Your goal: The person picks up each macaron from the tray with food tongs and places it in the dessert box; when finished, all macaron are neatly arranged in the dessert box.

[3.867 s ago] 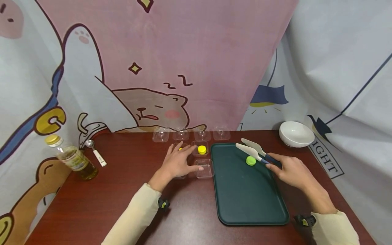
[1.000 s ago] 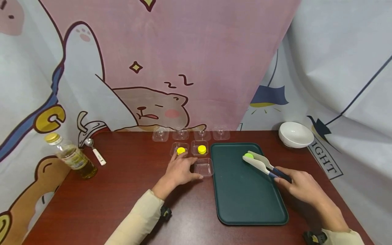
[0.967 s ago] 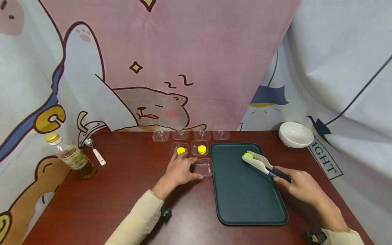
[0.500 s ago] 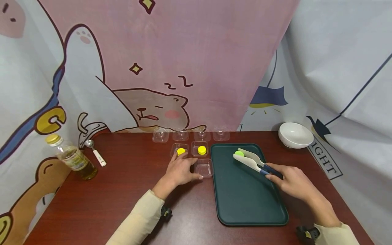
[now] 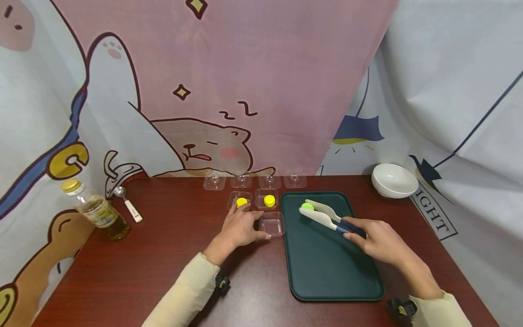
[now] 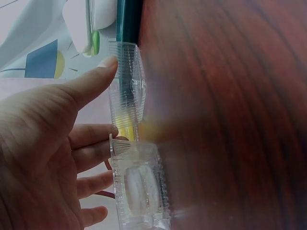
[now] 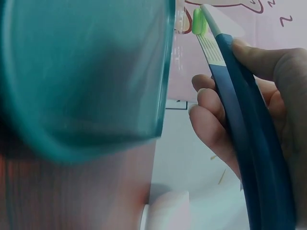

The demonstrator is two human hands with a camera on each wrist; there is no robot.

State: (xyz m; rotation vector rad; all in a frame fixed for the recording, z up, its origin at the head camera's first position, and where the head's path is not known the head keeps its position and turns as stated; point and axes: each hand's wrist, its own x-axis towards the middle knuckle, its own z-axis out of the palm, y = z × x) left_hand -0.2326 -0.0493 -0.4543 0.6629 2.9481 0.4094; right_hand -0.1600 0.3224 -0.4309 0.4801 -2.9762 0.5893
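Tongs (image 5: 321, 219) gripped in right hand (image 5: 380, 241), pinching green disc (image 5: 308, 206), left hand (image 5: 238, 230) spread loosely at clear container (image 5: 273, 224)

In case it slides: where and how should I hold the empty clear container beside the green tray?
I'd pinch the clear container lightly by its near and far walls, toward the left end, coming from the left: its right side lies close by the green tray, the walls look thin, and the left hand is there.
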